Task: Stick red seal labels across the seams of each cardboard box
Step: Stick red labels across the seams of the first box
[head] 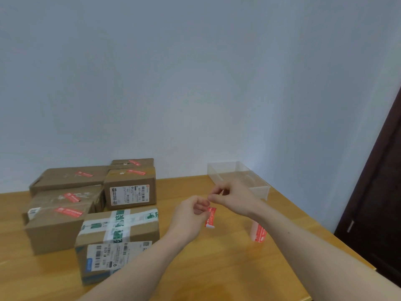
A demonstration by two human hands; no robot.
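Head view: both hands meet above a wooden table (217, 268), with boxes off to the left hand's side.
Clear bin: a transparent plastic bin (258, 187) sits just beyond the right hand; its contents cannot be made out.
Boxes: the nearest box (117, 240), left of the left hand, is crossed by white tape with green print and carries a barcoded shipping label on its front; the writing is too blurred to read.
Sealed boxes: five cardboard boxes (65, 213) behind it each show a red label on top.
Left hand (191, 216): fingers curled, pinching the red seal label (211, 217), which hangs down just below the fingertips.
Right hand (234, 198): fingers pinched together at the label's upper end, touching the left fingertips.
Label strip: more red labels (258, 232) stand on the table under the right wrist.
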